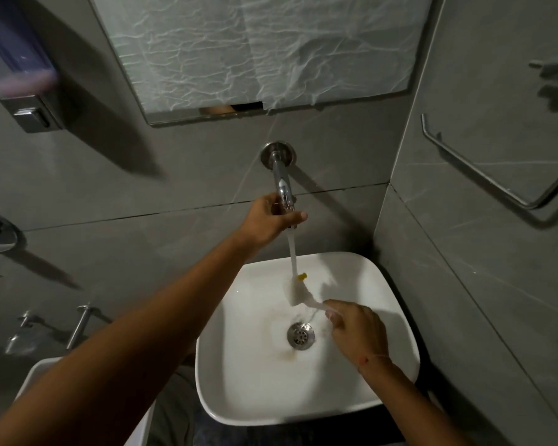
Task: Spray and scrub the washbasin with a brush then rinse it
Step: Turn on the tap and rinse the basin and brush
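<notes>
Left hand [271,217] wraps chrome tap [282,185]; right hand [355,329] grips white brush [298,292] (under stream) over glossy squarish washbasin [239,365].

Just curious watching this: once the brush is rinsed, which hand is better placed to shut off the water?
Left. The left hand already grips the tap; the right hand is holding the brush.

We see a glossy, smooth white basin [306,394] that looks ceramic; its drain [300,335] is shiny perforated metal; the tap [280,175] is polished chrome, mirror-bright; the walls [142,175] are grey matt tiles with pale veining, like stone; the mirror [258,49] is covered by crinkled translucent film; the towel bar [484,175] is brushed metal; the soap dispenser [23,69] has a translucent plastic body on a metal base.
</notes>
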